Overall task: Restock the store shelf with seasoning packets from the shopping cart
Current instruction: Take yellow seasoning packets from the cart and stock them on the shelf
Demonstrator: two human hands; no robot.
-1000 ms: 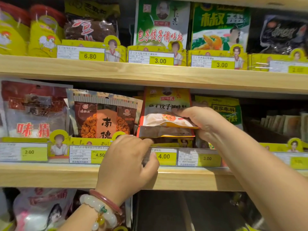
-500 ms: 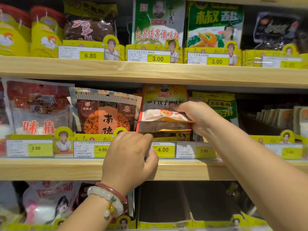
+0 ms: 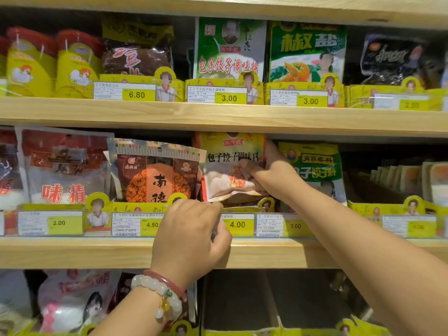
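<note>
Both hands (image 3: 191, 236) (image 3: 269, 170) raised, fingers curled

The left hand (image 3: 191, 238) hides part of the 4.00 price tag (image 3: 238, 224); far-right tags (image 3: 412, 227) are blurred.

Both hands at middle shelf (image 3: 72, 252).
Right hand (image 3: 269, 172) pinches yellow seasoning packet (image 3: 228, 166); left hand (image 3: 191, 236) grips the price-tag rail (image 3: 238, 225).

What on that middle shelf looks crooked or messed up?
The yellow dumpling seasoning packet above the 4.00 tag is bent, its lower part curling forward while the right hand pinches it. The orange-brown packet beside it leans slightly.
</note>
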